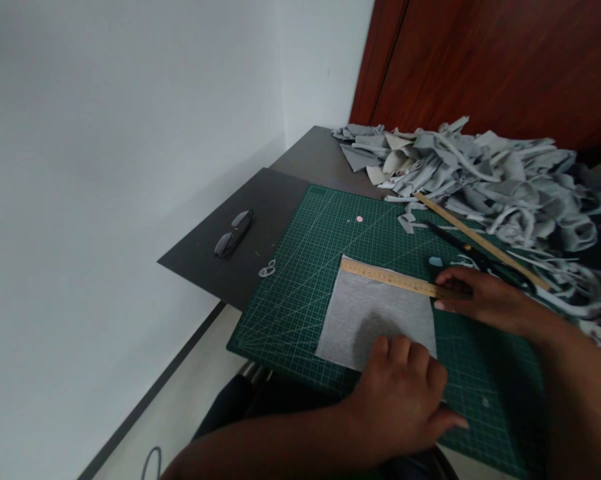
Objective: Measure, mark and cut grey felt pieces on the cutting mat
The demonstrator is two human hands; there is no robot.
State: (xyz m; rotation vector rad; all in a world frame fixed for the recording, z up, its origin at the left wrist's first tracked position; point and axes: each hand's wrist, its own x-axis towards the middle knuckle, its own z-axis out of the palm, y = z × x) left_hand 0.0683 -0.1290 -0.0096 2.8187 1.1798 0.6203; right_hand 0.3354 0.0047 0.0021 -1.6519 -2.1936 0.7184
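Where ruler [397, 278] crosses grey fabric [373, 313], scale marks unreadable, right hand [473, 298] pinning

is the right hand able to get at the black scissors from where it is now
Probably yes. The right hand rests on the end of the short wooden ruler, and the black scissors lie just beyond its fingers on the green mat, with nothing between them.
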